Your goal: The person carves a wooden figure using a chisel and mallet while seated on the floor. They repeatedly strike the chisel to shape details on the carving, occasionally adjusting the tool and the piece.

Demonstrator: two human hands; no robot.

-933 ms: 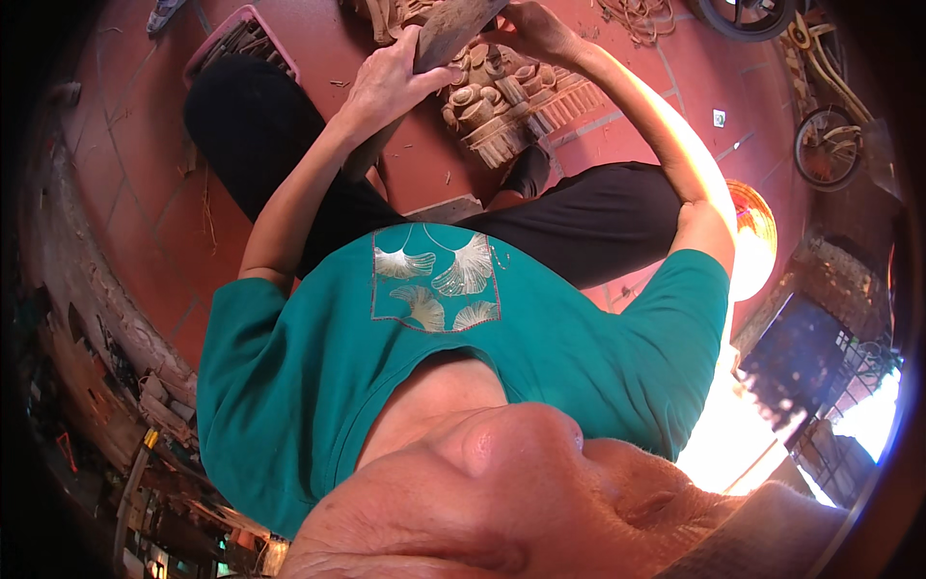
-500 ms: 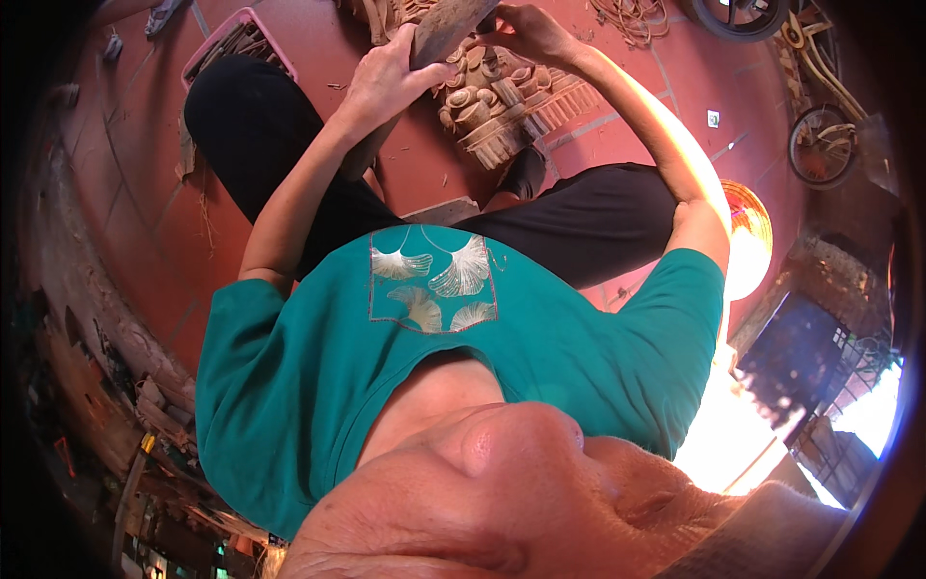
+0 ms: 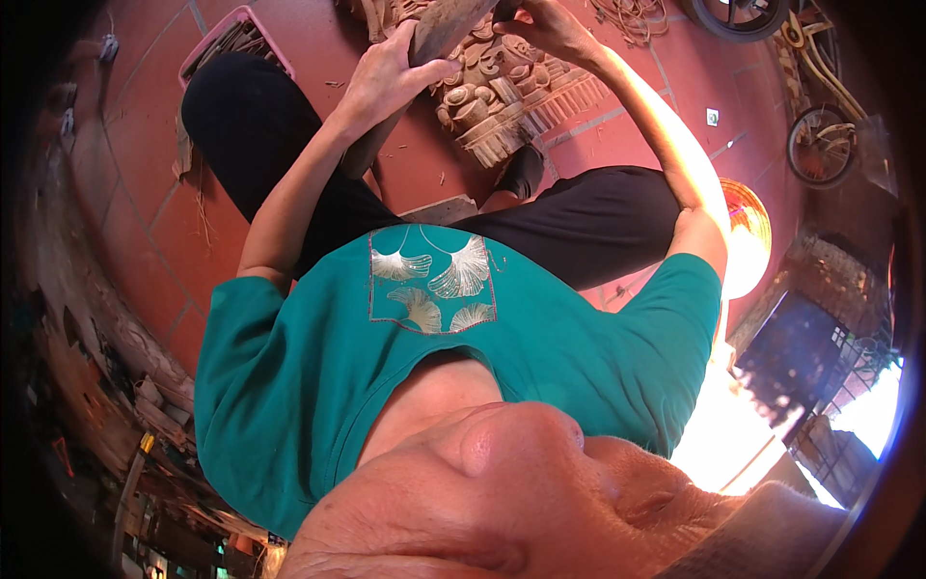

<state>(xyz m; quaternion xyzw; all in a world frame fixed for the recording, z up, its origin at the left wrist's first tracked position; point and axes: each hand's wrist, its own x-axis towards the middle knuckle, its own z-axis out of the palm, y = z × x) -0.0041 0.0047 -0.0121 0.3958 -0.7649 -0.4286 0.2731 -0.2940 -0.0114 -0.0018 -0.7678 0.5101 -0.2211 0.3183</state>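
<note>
My left hand (image 3: pixel 388 75) is closed round the edge of a long, worn piece of wood (image 3: pixel 446 29), its thumb stretched across the near side. The wood slants up to the right and runs out of the top of the picture. Close to its far end my right hand (image 3: pixel 552 29) is closed, fingers bent round a small dark thing (image 3: pixel 505 12) that I cannot make out. Below both hands, a carved wooden piece (image 3: pixel 487 111) with scrolls and a ribbed edge lies on the red tiled floor (image 3: pixel 405 159).
At the upper left, a pink basket (image 3: pixel 198 56) holds thin sticks or tools. A small board (image 3: pixel 439 210) lies between my legs. Coiled cord (image 3: pixel 632 19) and wheels (image 3: pixel 822 145) are at the upper right. An orange-rimmed round thing (image 3: pixel 748 217) stands by my right elbow.
My right hand has shifted slightly to the right and down along the wood. The left hand keeps its grip in nearly the same place.
</note>
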